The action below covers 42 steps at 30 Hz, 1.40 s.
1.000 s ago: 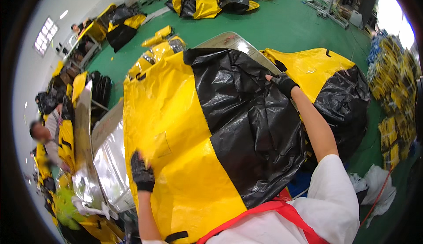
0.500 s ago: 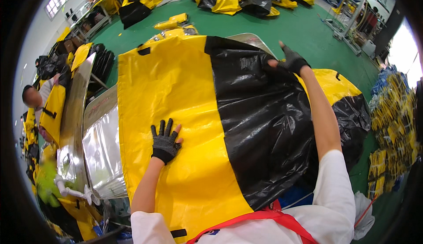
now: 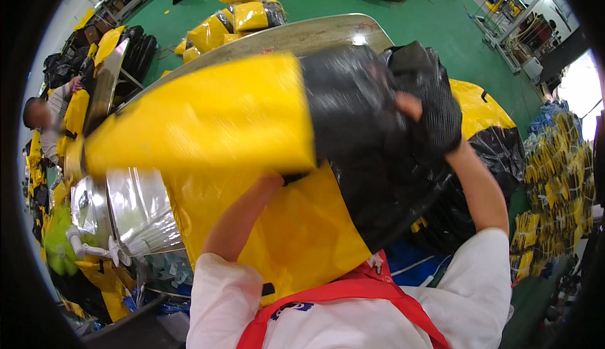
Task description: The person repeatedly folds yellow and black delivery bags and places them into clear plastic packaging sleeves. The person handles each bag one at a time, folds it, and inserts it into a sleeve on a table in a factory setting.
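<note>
Half a second ago the large yellow-and-black plastic sheet garment (image 3: 208,122) lay spread flat on the shiny metal table (image 3: 328,30) with both gloved hands pressed on it; now its far part is lifted and folded over toward the near side, blurred by motion. The right hand (image 3: 435,119), in a black glove, is clenched on the black section. The left hand is hidden under the yellow fold, so its fingers cannot be judged; only the forearm shows
</note>
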Each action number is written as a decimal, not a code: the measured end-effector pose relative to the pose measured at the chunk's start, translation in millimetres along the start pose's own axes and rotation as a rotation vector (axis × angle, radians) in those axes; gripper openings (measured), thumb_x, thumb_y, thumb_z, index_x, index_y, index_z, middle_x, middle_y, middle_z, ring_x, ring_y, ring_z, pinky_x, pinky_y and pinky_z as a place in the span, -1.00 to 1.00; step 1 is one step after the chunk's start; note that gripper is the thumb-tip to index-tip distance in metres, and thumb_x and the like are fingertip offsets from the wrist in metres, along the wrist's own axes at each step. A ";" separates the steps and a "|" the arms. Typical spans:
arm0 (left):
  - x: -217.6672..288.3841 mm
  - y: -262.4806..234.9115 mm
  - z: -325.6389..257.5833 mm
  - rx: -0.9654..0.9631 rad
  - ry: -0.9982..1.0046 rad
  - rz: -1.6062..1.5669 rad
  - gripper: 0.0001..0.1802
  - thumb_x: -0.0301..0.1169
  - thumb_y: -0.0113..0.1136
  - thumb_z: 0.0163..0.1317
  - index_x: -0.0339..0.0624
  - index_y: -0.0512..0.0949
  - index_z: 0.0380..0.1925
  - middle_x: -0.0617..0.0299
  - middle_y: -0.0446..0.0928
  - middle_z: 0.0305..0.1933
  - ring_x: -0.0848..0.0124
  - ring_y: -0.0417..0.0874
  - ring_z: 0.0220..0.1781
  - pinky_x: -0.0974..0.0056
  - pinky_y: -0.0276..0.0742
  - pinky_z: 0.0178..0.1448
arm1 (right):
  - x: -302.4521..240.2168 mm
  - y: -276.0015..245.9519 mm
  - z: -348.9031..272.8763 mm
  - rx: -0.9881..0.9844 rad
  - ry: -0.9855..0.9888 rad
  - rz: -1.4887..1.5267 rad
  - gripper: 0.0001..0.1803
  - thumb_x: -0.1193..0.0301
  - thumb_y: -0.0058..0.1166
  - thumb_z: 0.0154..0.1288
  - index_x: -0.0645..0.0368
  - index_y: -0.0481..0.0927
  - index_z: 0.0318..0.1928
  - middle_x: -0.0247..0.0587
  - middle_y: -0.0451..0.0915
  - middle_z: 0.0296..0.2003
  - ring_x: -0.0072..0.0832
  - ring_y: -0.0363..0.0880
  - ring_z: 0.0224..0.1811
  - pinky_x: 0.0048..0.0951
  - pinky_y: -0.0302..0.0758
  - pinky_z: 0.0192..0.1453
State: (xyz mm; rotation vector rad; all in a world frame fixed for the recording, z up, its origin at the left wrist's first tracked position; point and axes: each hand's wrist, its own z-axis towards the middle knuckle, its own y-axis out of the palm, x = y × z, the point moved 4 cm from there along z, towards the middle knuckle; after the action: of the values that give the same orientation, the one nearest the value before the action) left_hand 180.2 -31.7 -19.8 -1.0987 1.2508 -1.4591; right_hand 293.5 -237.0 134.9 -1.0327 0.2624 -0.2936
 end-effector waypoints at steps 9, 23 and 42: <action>-5.8 -8.6 -98.4 -0.035 -0.049 0.009 -0.38 -0.05 -0.10 0.27 -0.06 0.20 0.28 -0.04 0.12 0.36 0.00 0.10 0.38 -0.07 -0.12 0.39 | -59.4 19.2 -113.0 0.041 0.066 -0.193 -0.53 0.34 0.02 0.21 0.06 0.37 0.16 0.03 0.44 0.08 -0.02 0.36 0.17 0.02 0.20 0.28; -152.5 -31.8 -211.8 -0.006 -0.293 0.171 -0.42 -0.12 -0.09 0.31 -0.18 0.22 0.25 -0.19 0.20 0.28 -0.08 0.22 0.30 0.03 0.12 0.33 | -82.0 78.9 -197.9 -0.516 -0.028 -0.004 -0.61 0.29 -0.10 0.24 -0.17 0.47 0.10 -0.13 0.34 0.21 -0.06 0.11 0.34 0.09 -0.09 0.39; -35.4 10.3 -177.2 -0.089 -0.232 0.135 -0.18 0.09 0.13 0.04 0.06 0.18 0.30 -0.02 0.04 0.41 -0.10 -0.06 0.43 -0.31 -0.35 0.37 | 14.5 84.4 -134.6 -0.486 0.577 0.289 -0.19 -0.11 0.06 0.10 -0.17 0.16 0.34 0.03 0.16 0.30 -0.05 0.06 0.37 -0.01 -0.02 0.38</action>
State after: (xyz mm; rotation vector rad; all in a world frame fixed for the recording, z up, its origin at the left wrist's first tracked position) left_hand 15.4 37.1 -49.4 -1.1823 1.2083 -1.1499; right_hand 269.8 -309.4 -5.3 -1.3523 1.0340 -0.2644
